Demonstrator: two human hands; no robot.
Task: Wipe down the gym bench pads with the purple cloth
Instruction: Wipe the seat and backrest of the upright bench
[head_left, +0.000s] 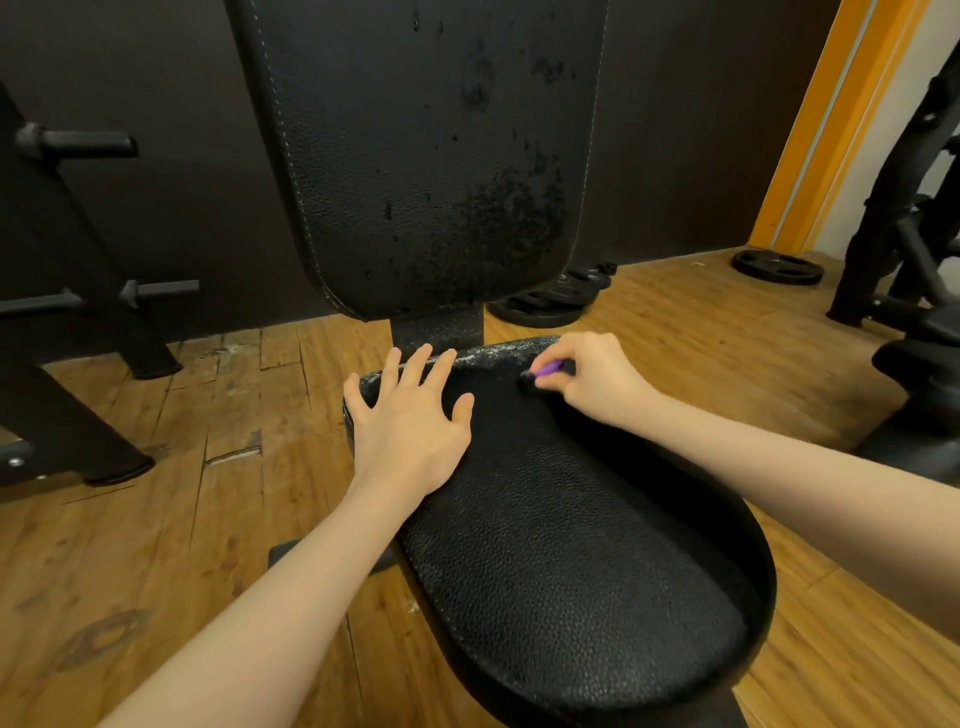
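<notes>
The black leather seat pad (571, 545) fills the lower middle of the view, and the upright back pad (415, 156) rises behind it, speckled with dark wet-looking spots on its right side. My left hand (410, 421) lies flat with spread fingers on the seat's far left corner. At the seat's far edge my right hand (592, 379) has its fingers curled round the purple cloth (548, 369). Only a small purple piece of it shows between my fingers. The seat's far rim looks whitish and worn.
Black weight plates (550, 301) lie stacked on the wooden floor behind the bench, and another plate (776, 266) lies at the back right. A dark rack (78, 291) with pegs stands at the left. More black gym equipment (914, 260) stands at the right.
</notes>
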